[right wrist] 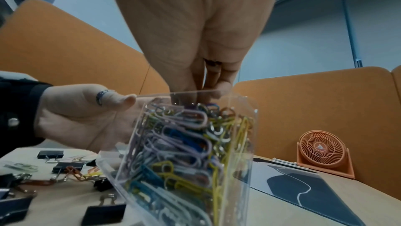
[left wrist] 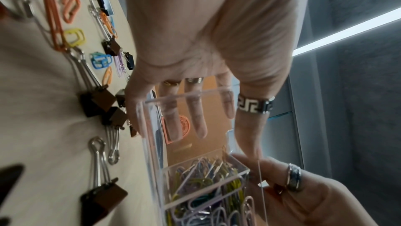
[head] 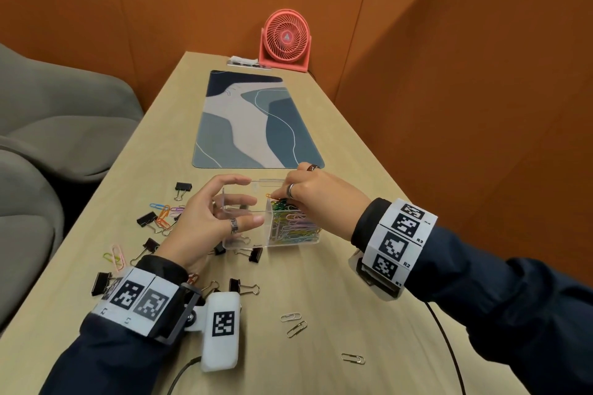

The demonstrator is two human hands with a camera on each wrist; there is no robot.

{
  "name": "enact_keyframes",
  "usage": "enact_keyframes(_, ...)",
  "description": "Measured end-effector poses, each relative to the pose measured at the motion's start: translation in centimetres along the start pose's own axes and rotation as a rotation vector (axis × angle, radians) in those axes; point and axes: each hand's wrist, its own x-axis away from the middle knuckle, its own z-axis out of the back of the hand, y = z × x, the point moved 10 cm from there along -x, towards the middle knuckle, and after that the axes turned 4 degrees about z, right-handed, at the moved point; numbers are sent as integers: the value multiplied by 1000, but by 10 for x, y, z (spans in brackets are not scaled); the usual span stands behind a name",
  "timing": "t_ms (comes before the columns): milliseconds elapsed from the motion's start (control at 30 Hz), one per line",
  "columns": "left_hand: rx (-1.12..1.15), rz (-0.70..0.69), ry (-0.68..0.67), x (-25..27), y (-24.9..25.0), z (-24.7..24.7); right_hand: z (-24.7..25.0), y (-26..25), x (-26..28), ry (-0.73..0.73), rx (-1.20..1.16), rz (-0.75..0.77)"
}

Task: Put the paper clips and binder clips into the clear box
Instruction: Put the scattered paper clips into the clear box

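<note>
The clear box (head: 244, 242) stands on the table with two compartments; the right one is packed with coloured paper clips (head: 295, 224), the left one holds nothing I can see. My left hand (head: 247, 200) grips the box from the left, thumb on the near wall, fingers over the far rim. My right hand (head: 279, 197) reaches down into the right compartment, fingertips bunched and pinching clips at the top of the pile (right wrist: 184, 144). Loose black binder clips (head: 183, 187) and coloured paper clips (head: 163, 212) lie left of the box; silver paper clips (head: 295, 324) lie nearer me.
A blue patterned desk mat (head: 253, 125) lies beyond the box, a coral fan (head: 285, 38) at the far end. Orange partition walls close the right and back. A grey chair (head: 48, 122) stands past the table's left edge. A cable (head: 446, 330) crosses the near right.
</note>
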Motion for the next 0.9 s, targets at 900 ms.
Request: enact_keyframes(900,2,1,24,3,4,0,23,11,12,262,-396,-59)
